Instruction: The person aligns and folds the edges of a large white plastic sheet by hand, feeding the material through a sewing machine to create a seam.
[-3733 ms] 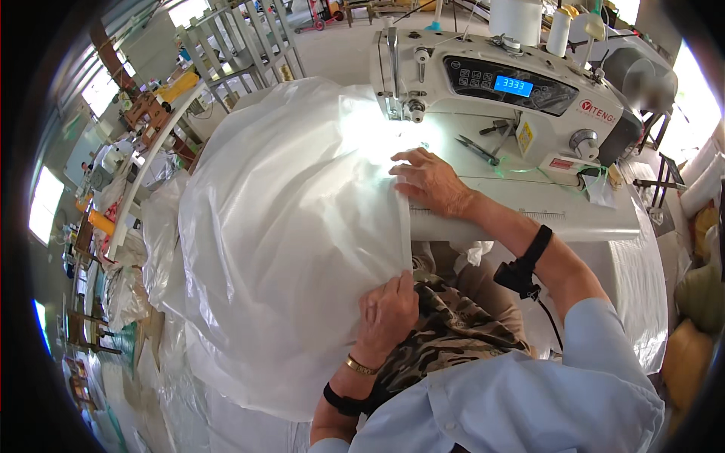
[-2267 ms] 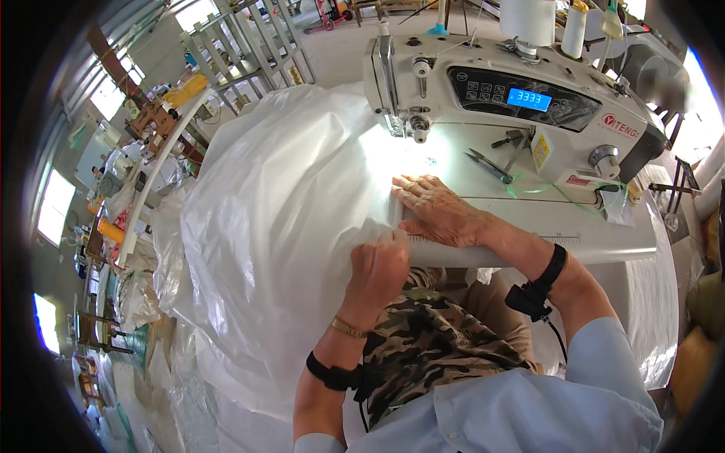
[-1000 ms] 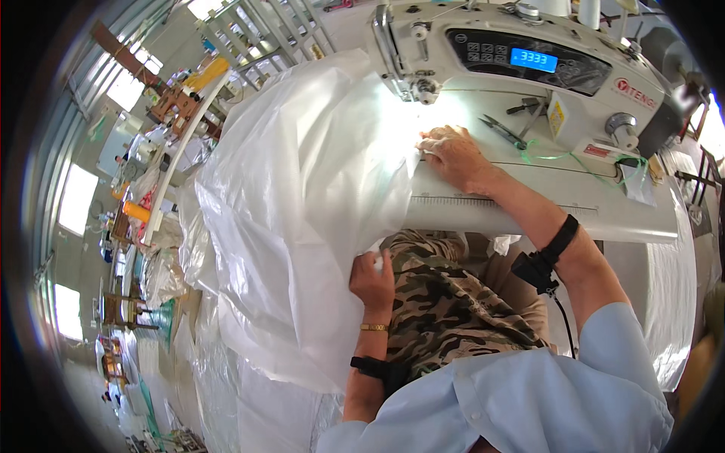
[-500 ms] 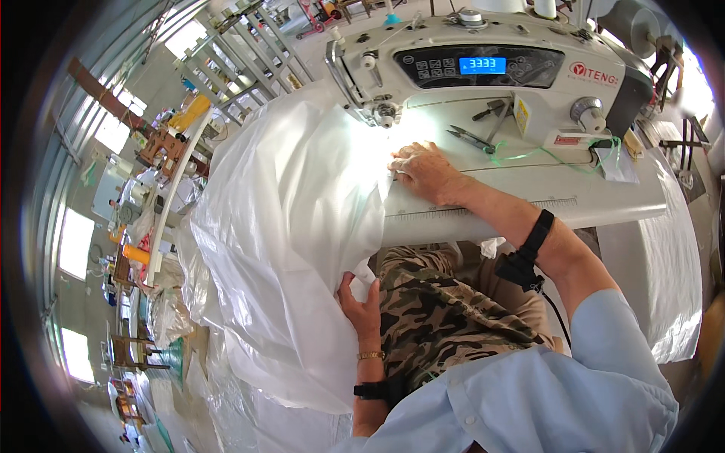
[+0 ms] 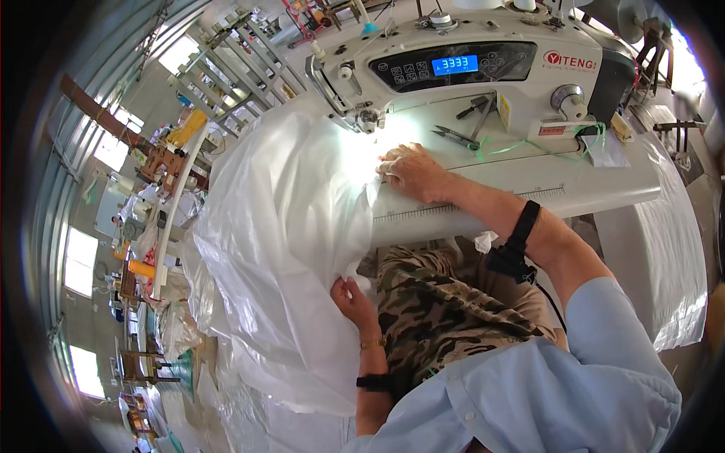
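A large, thin white plastic-like sheet (image 5: 264, 234) hangs in folds over the left side of the sewing machine's bed and down past my lap. My right hand (image 5: 414, 174) is on the bed just right of the bright needle area, fingers bent and closed on the sheet's edge. Lower down, beside my left thigh, my left hand (image 5: 353, 303) pinches the same sheet's right edge. Above both is the white sewing machine (image 5: 457, 98) with its lit blue display (image 5: 455, 65). Glare hides the needle and presser foot.
Pointed snips (image 5: 455, 137), a dark-handled tool (image 5: 472, 107) and green thread (image 5: 540, 147) lie on the bed at right. A ruler scale (image 5: 468, 204) runs along the front edge. White sheeting (image 5: 657, 249) hangs at far right. Metal racks (image 5: 242, 68) stand behind.
My left thumb and fingers, spread apart before, have closed on the sheet's edge. My right hand has drawn slightly back with the sheet edge. The whole view has shifted a little.
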Demonstrator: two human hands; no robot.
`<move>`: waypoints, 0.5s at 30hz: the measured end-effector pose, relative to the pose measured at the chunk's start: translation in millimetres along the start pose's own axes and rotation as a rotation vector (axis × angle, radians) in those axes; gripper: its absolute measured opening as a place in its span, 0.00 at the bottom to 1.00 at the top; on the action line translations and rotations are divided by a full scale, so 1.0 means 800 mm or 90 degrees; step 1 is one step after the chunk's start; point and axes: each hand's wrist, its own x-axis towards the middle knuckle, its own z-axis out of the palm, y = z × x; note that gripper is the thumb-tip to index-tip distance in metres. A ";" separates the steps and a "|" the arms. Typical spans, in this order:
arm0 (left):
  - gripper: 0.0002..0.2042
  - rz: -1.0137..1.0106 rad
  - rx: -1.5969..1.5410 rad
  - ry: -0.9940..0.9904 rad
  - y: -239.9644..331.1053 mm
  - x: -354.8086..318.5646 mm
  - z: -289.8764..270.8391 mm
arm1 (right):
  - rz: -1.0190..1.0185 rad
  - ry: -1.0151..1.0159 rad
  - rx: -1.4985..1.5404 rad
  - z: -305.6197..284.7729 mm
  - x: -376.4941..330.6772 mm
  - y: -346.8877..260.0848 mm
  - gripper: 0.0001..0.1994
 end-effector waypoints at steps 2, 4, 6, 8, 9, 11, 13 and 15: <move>0.12 -0.095 -0.115 -0.133 0.022 -0.013 -0.020 | 0.015 -0.009 0.005 -0.004 -0.009 0.009 0.16; 0.09 -0.257 -0.204 -0.122 0.044 -0.007 -0.070 | 0.014 -0.013 0.009 -0.007 -0.002 -0.005 0.15; 0.08 -0.351 -0.490 -0.065 0.127 -0.008 -0.108 | 0.024 -0.025 0.008 -0.003 -0.008 0.006 0.15; 0.08 -0.282 -0.506 -0.200 0.153 -0.001 -0.136 | 0.000 0.029 -0.003 0.005 -0.009 0.013 0.16; 0.07 -0.330 -0.434 -0.186 0.144 0.006 -0.135 | -0.008 0.030 0.001 0.002 -0.005 0.006 0.16; 0.06 -0.375 -0.361 -0.174 0.127 0.024 -0.140 | 0.015 -0.020 0.032 -0.007 -0.004 -0.003 0.15; 0.04 -0.127 0.234 -0.317 0.124 0.041 -0.146 | 0.018 -0.034 0.007 -0.013 -0.003 -0.010 0.15; 0.05 0.078 0.275 -0.293 0.147 0.041 -0.127 | 0.017 -0.053 -0.015 -0.008 -0.004 -0.010 0.15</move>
